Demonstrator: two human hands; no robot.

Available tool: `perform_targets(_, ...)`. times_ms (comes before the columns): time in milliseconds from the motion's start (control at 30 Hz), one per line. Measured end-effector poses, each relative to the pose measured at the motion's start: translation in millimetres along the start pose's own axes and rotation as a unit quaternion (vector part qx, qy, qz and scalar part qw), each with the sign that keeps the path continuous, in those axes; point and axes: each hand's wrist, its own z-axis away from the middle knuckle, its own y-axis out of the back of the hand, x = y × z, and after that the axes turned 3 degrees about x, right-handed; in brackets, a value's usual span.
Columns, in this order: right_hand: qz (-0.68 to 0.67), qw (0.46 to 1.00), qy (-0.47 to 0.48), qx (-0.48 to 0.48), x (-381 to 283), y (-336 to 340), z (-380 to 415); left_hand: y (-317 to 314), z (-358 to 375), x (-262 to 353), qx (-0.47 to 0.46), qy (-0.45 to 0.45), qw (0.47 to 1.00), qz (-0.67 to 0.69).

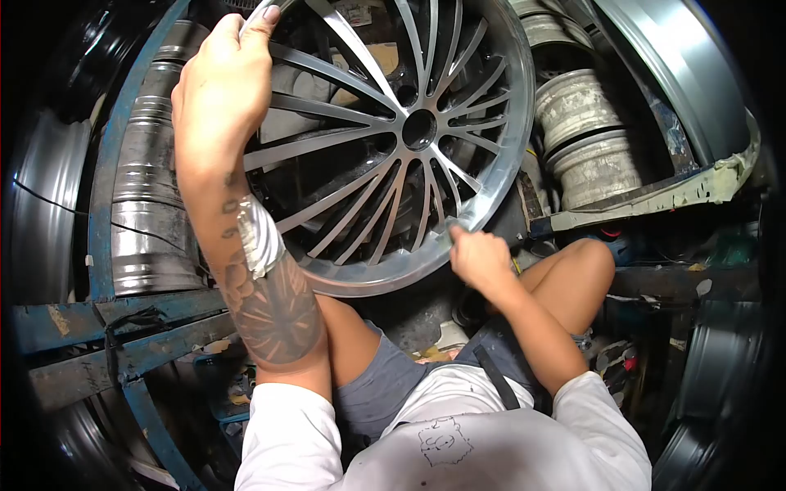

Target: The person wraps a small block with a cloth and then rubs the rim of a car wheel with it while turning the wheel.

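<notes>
A multi-spoke alloy wheel with a bare silver lip and dark gaps between its spokes stands tilted in front of me, over my legs. At its upper left edge, my left hand is closed around the rim, thumb uppermost; the other fingertips are hidden. Down at the lower right lip, my right hand is closed in a fist against the metal, slightly blurred. Whatever its fingers hold, if anything, I cannot make out. A shiny silver patch is stuck on my left forearm.
Stacked silver wheel rims stand on the left and worn, whitish ones on the right. A blue metal frame runs along the left side. A large polished rim rests in a rack with a peeling edge at upper right.
</notes>
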Motion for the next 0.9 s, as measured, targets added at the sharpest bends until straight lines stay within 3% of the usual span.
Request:
perform_targets(67, 0.028, 0.999, 0.024, -0.006, -4, 2, 2, 3, 0, 7, -0.028, 0.052, 0.997, -0.052)
perform_targets(167, -0.011, 0.997, 0.033, 0.063, 16, 8, -13, -4, 7, 2, 0.069, 0.014, 0.996, -0.058)
perform_targets(300, 0.064, 0.997, 0.045, 0.005, -7, -1, 1, 4, 16, 7, 0.016, 0.009, 0.997, 0.07)
perform_targets(333, 0.047, 0.998, 0.031, 0.021, 2, 0, -6, 1, 14, -2, 0.01, 0.001, 0.989, 0.146)
perform_targets(433, 0.023, 1.0, 0.014, 0.013, 7, -1, -13, 2, 17, -6, 0.002, -0.014, 0.979, 0.202)
perform_targets(533, 0.056, 0.998, 0.015, -0.024, -11, -6, -2, 9, 44, 36, 0.094, -0.096, 0.98, 0.145)
perform_targets(633, 0.002, 1.0, 0.007, 0.028, 5, -2, -17, -1, 40, 15, 0.157, -0.279, 0.947, 0.006)
perform_targets(733, 0.028, 0.999, -0.015, -0.015, -19, -13, -2, 0, 41, 21, 0.147, -0.279, 0.949, -0.017)
perform_targets(900, -0.003, 0.999, -0.049, 0.007, -7, -4, -14, -6, 38, 24, 0.169, -0.262, 0.95, -0.032)
